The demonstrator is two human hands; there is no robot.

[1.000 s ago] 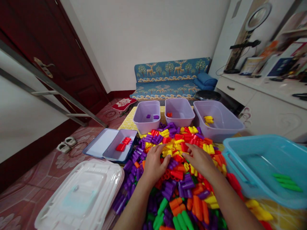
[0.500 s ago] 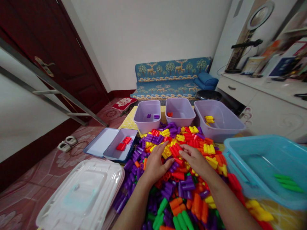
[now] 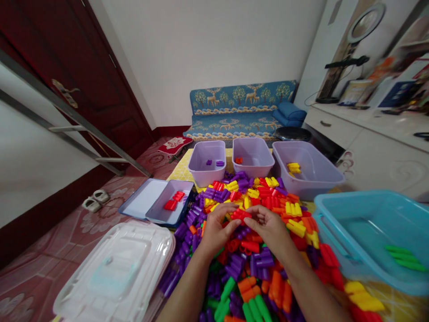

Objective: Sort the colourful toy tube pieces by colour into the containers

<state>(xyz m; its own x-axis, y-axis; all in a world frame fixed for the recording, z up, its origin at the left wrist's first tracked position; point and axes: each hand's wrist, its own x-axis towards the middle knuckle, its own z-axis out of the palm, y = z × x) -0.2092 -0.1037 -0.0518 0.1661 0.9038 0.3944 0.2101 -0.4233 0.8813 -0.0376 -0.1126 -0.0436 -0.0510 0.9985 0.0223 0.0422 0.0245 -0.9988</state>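
Between both hands, above the heap, is a red plastic toy piece (image 3: 240,215) made of joined tubes. My left hand (image 3: 217,227) grips its left side, fingers curled behind and thumb in front. My right hand (image 3: 269,227) pinches its right end with thumb and fingertips. Beneath lies a large heap of similar pieces: purple pieces (image 3: 263,258), orange pieces (image 3: 279,288), green pieces (image 3: 256,309) and yellow pieces (image 3: 293,209). Whether the held red is one piece or two joined, I cannot tell.
Behind the heap stand three lilac bins, the left bin (image 3: 197,166), middle bin (image 3: 254,171) and right bin (image 3: 311,179), with a few pieces each. A blue tub (image 3: 338,223) is at right. At left are an open case (image 3: 142,197) and a white lid (image 3: 114,268).
My hands have come closer together. My left hand, earlier open over the heap, has closed on the red piece, which my right hand lifted and turned more level.
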